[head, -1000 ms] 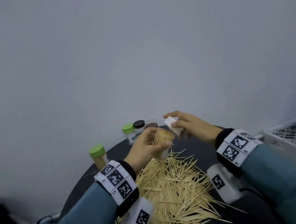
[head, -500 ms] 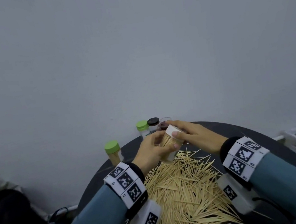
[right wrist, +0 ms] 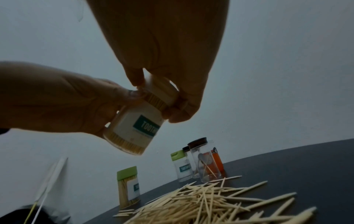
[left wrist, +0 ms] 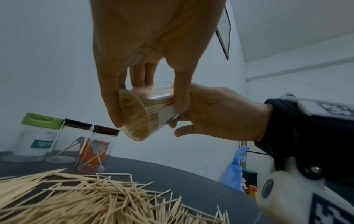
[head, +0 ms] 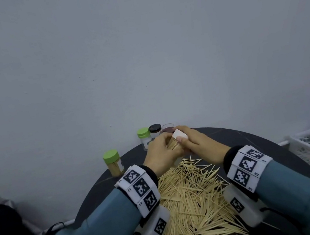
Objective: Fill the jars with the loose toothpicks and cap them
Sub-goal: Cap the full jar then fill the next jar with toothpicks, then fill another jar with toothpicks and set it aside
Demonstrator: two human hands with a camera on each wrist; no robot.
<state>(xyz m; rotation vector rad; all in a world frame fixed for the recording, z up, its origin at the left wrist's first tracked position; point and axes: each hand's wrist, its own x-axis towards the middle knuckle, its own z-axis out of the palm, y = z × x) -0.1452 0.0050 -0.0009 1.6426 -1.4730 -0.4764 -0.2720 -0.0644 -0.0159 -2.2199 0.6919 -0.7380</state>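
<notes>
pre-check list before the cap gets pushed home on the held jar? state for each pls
1. Left hand holds the jar firmly: ok, fingers wrapped round its body.
2. Right hand has the white cap: ok, pinched at the jar's mouth.
3. Cap square to the mouth: not ok, it sits tilted, with toothpick ends showing under one edge.
4. Jar full: ok, toothpicks packed tight through the clear wall.
5. Stray picks trapped at the rim: cannot tell, fingers cover part of it.
6. Landing spot: ok, bare table beside the loose toothpicks.
</notes>
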